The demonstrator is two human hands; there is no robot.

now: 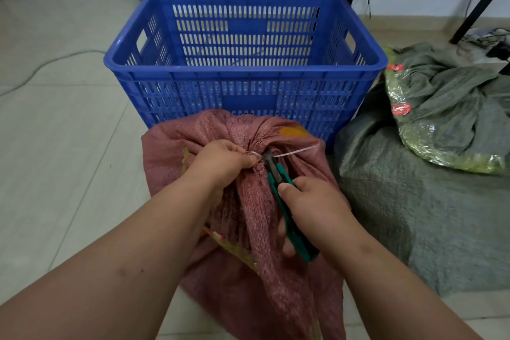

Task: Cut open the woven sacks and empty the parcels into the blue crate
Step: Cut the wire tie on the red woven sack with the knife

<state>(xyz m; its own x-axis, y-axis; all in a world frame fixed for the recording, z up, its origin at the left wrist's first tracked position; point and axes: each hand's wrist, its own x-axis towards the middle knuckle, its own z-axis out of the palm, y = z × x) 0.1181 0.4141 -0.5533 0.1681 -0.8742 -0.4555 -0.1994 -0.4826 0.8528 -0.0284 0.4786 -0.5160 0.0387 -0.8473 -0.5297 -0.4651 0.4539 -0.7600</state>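
A red woven sack lies on the floor in front of the blue crate, its neck bunched and bound with a white zip tie. My left hand grips the gathered neck just left of the tie. My right hand holds a green utility knife, its dark tip set against the tie at the neck. The crate stands upright, and no parcels show inside it.
A grey woven sack sits to the right of the crate, with a clear-wrapped green bundle and crumpled grey sacking on top. Black table legs stand at the back right. A cable runs across the tiled floor at left.
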